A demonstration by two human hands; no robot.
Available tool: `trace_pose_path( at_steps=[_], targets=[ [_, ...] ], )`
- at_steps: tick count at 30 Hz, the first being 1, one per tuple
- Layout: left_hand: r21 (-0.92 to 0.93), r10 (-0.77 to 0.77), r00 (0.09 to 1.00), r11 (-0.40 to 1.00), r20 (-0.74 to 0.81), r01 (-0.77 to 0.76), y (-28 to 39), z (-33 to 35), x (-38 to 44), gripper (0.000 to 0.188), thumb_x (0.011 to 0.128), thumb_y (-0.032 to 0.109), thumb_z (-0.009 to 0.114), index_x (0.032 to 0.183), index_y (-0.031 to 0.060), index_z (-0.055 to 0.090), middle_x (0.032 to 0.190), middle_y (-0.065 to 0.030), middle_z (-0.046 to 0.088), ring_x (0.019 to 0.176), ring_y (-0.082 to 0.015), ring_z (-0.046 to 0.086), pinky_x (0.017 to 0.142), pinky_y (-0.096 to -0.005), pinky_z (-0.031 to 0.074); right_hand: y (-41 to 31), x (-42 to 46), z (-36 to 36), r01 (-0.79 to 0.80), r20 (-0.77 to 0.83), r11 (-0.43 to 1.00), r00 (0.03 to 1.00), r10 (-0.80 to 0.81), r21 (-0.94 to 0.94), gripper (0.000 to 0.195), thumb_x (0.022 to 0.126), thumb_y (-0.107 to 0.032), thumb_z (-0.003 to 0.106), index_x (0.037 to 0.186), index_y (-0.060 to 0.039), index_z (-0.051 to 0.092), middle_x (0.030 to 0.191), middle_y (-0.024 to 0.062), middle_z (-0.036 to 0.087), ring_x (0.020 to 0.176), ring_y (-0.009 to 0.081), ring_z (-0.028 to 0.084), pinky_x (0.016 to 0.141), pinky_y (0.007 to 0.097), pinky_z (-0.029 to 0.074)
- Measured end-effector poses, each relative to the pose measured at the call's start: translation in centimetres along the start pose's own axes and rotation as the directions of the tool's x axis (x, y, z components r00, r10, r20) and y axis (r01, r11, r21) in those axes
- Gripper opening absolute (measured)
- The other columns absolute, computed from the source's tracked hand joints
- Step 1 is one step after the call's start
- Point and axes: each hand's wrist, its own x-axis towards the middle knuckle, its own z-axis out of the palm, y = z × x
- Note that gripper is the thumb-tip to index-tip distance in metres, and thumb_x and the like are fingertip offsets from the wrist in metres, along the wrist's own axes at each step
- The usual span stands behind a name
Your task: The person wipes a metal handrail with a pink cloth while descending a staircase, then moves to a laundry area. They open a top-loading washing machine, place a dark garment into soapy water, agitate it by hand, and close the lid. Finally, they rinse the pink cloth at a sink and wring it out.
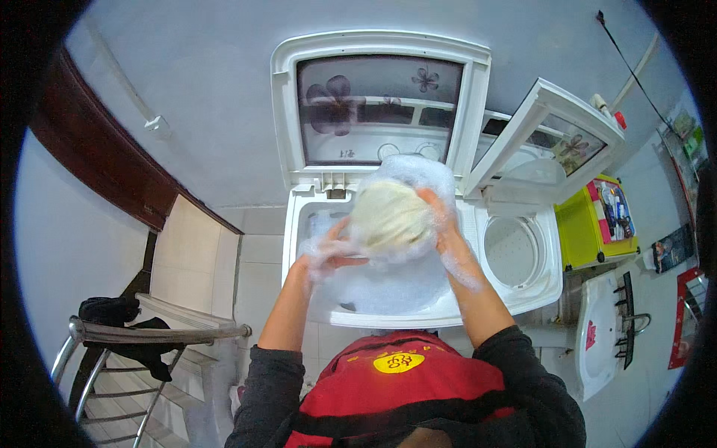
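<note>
Between my two hands is a bundle of pale cream cloth (386, 218), wet and ringed with suds, raised over the wash tub of a twin-tub washing machine (397, 320). My left hand (335, 249) cups its left and lower side, fingers spread and foam on the wrist. On the opposite side my right hand (440, 218) grips the cloth, with suds running down the forearm. Thick white foam (386, 288) fills the tub below and hides most of what lies in it. Behind the bundle, the wash lid (381, 112) with its flower-printed window stands raised.
The spin tub (511, 252) is at the right, under its tilted-up lid (546, 140). Beyond it are a yellow-green cabinet (577, 229) and a white washbasin (599, 347). At left, a metal stair railing (162, 334) carries dark cloth (109, 311). A brown door (106, 134) stands farther back.
</note>
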Motion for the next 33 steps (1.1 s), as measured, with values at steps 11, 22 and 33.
trace_pose_path(
  at_steps=[11,22,33],
  targets=[
    [-0.493,0.31,0.943,0.806,-0.122,-0.329,-3.0,3.7,7.4,0.045,0.091,0.033,0.044,0.126,0.0047,0.041,0.12,-0.0134,0.05,0.108,-0.0272,0.051,0.092,-0.0416,0.045,1.5,-2.7,-0.4,0.508,0.416,0.369,0.858,-0.302,-0.779,0.048,0.076,-0.025,0.067,0.114,0.0011,0.053,0.107,0.0148,0.059,0.099,0.0248,0.054,0.087,0.0374,0.042],
    [-0.72,-0.053,0.997,0.69,0.056,0.077,-0.3,4.6,8.3,0.048,0.091,0.037,0.036,0.112,-0.0028,0.052,0.108,-0.0186,0.058,0.094,-0.0303,0.06,0.085,-0.0427,0.05,1.8,-1.7,-0.5,-0.141,-0.067,0.857,0.99,0.124,-0.496,0.04,0.088,-0.04,0.051,0.102,-0.0031,0.058,0.094,0.0067,0.058,0.086,0.0178,0.053,0.077,0.0347,0.043],
    [-0.679,-0.186,0.96,0.734,-0.208,-0.005,2.3,5.9,7.8,0.042,0.091,0.033,0.041,0.111,-0.0024,0.053,0.109,-0.02,0.057,0.097,-0.0306,0.058,0.086,-0.0426,0.049,-0.9,-2.3,0.3,-0.401,-0.022,0.905,0.915,0.402,-0.143,0.041,0.092,-0.033,0.045,0.116,-0.0006,0.051,0.112,0.0147,0.056,0.099,0.0244,0.058,0.085,0.0354,0.048]
  ],
)
